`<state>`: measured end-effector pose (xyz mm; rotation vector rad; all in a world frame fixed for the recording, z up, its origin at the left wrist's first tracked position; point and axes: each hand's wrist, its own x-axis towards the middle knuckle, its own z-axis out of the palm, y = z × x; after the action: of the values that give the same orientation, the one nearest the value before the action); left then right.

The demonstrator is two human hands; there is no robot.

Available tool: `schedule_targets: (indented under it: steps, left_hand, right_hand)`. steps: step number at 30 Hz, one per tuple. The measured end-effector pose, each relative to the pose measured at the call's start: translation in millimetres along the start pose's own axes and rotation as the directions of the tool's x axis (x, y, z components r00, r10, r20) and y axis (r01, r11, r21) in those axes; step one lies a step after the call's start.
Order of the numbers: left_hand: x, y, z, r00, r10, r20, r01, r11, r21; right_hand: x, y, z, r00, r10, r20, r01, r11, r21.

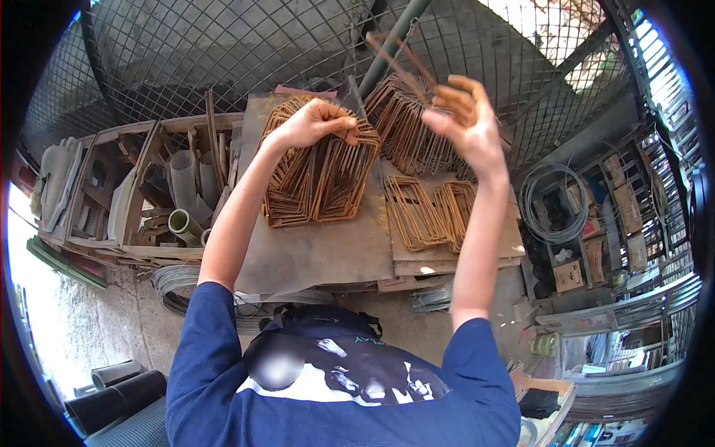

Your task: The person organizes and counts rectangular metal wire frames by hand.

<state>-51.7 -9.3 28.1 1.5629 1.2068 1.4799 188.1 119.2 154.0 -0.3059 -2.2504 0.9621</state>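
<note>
A thick pile of rusty rebar stirrups (328, 186), bent into rectangles, stands on a metal-topped table (320, 257). Over the top of this pile, my left hand (320, 123) has its thumb and fingers pinched on the upper corner of a stirrup. My right hand (469, 127) is raised to the right, blurred, its fingers spread from the thumb. A single rebar stirrup (391, 63) is in the air, tilted, its lower end close to the right fingertips. Behind and below it leans a second heap of stirrups (417, 134).
Two smaller bundles of stirrups (421, 216) lie on the table's right part. A wire mesh fence (223, 52) rises behind. To the left is a wooden bin (134, 201) with pipes and scraps. Wire coils (555, 194) hang on the right.
</note>
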Motion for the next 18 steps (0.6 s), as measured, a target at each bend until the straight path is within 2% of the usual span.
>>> schedule_targets:
  steps: [1, 4, 5, 6, 8, 9, 14, 16, 17, 18]
  left_hand:
    - [0.1, 1.1, 0.3, 1.000, 0.020, 0.013, -0.021, 0.996, 0.086]
    - [-1.4, 8.6, 2.8, 1.000, -0.014, 0.004, 0.014, 0.999, 0.034]
    - [0.9, -1.5, -0.5, 0.998, 0.044, 0.037, -0.045, 0.999, 0.016]
    - [0.0, -4.2, -0.1, 0.999, 0.035, 0.036, -0.036, 0.999, 0.014]
    - [2.4, -7.6, 2.1, 0.996, 0.072, -0.061, -0.079, 0.989, -0.122]
    - [5.3, -14.9, 3.4, 0.984, 0.132, -0.123, -0.137, 0.990, -0.031]
    - [2.8, -5.4, -0.4, 0.990, 0.125, -0.071, -0.129, 0.990, -0.054]
    - [2.4, -6.6, -1.0, 0.992, 0.117, -0.046, -0.123, 0.979, -0.163]
    - [3.2, -7.1, 0.0, 0.993, 0.114, -0.045, -0.120, 0.979, -0.164]
    - [4.7, -7.1, 2.2, 0.978, 0.177, -0.107, -0.186, 0.979, -0.079]
  right_hand:
    - [-8.7, 3.4, 5.5, 0.999, 0.030, -0.012, -0.030, 0.999, 0.025]
    - [-28.8, 15.8, 26.2, 0.990, 0.128, -0.060, -0.123, 0.989, 0.077]
    - [-36.2, 16.5, 32.3, 0.988, 0.136, -0.069, -0.132, 0.990, 0.055]
    - [-44.0, 16.1, 37.8, 0.986, 0.143, -0.080, -0.141, 0.990, 0.031]
    - [-61.9, 27.0, 48.3, 0.988, 0.125, -0.089, -0.125, 0.992, 0.004]
    - [-71.2, 33.1, 55.9, 0.988, 0.111, -0.109, -0.115, 0.993, -0.022]
    - [-119.7, 64.9, 102.2, 0.968, 0.093, -0.233, -0.136, 0.975, -0.176]
    - [-135.6, 78.2, 119.7, 0.983, 0.036, -0.177, -0.082, 0.963, -0.257]
    - [-140.2, 77.7, 124.3, 0.987, 0.087, -0.134, -0.124, 0.948, -0.292]
    - [-138.3, 75.7, 128.7, 0.986, 0.093, -0.136, -0.129, 0.948, -0.290]
